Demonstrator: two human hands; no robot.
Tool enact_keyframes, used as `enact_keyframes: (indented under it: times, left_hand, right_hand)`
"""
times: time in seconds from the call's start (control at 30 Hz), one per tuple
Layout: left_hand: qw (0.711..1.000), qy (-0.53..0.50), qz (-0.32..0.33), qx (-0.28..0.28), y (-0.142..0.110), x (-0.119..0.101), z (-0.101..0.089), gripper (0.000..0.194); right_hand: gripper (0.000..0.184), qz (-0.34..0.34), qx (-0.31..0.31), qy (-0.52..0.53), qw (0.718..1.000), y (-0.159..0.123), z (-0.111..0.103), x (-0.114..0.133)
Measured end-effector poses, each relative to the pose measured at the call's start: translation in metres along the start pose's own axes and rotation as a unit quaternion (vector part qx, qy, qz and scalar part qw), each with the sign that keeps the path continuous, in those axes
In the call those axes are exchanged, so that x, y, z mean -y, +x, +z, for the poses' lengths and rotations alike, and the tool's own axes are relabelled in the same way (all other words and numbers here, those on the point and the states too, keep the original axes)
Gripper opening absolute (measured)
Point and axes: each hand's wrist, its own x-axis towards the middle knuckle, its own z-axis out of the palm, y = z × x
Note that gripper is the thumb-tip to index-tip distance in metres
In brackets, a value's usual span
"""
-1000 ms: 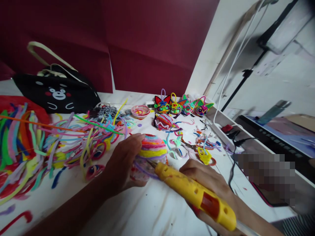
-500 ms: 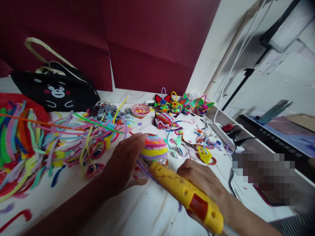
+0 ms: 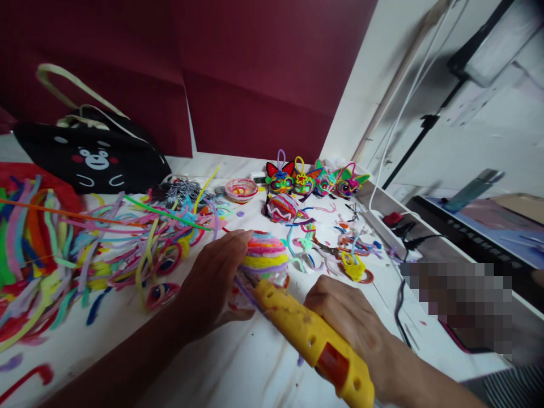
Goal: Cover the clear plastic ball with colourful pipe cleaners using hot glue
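My left hand [image 3: 216, 277] is wrapped round the left side of a clear ball [image 3: 266, 255] banded with pipe cleaners in red, orange, pink, yellow and purple. A loose purple pipe cleaner [image 3: 249, 292] trails from the lowest band. My right hand [image 3: 344, 311] grips a yellow hot glue gun [image 3: 314, 340], whose nozzle end points at the ball just under the purple band. Whether the tip touches the ball is hidden by the gun's body. The ball's left part is covered by my left fingers.
Loose pipe cleaners [image 3: 123, 243] spread over the table's left. Behind them stands a black bag [image 3: 91, 158]. A striped bowl [image 3: 241, 191], another wrapped ball [image 3: 283, 207] and several cat-eared ornaments [image 3: 280, 180] stand at the back. Scissors [image 3: 325, 247] lie among scraps. Black cables [image 3: 399, 306] run at right.
The glue gun's rear has swung slightly left and down, with its nozzle end still by the ball. My left hand keeps its hold, and the whole view has shifted a little.
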Motion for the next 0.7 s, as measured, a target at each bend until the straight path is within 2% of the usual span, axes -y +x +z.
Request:
enact_keyframes:
  times: [0.17, 0.37, 0.5, 0.7]
  left_hand:
    - [1.000, -0.002, -0.031, 0.000, -0.002, 0.001, 0.000, 0.102]
    - [0.999, -0.001, -0.036, 0.001, -0.002, 0.000, -0.001, 0.105]
    - [0.999, 0.006, -0.049, 0.002, -0.002, 0.000, -0.001, 0.103]
    - [0.998, 0.004, -0.056, -0.005, 0.000, -0.002, 0.000, 0.100]
  right_hand:
    - [0.037, 0.000, -0.011, -0.007, 1.000, -0.003, -0.001, -0.001]
    - [0.032, 0.015, -0.017, 0.024, 0.999, -0.009, -0.002, -0.002]
    - [0.037, 0.026, -0.025, 0.012, 0.999, -0.017, 0.000, -0.004]
    - [0.030, 0.019, -0.044, -0.007, 0.999, -0.023, 0.001, -0.006]
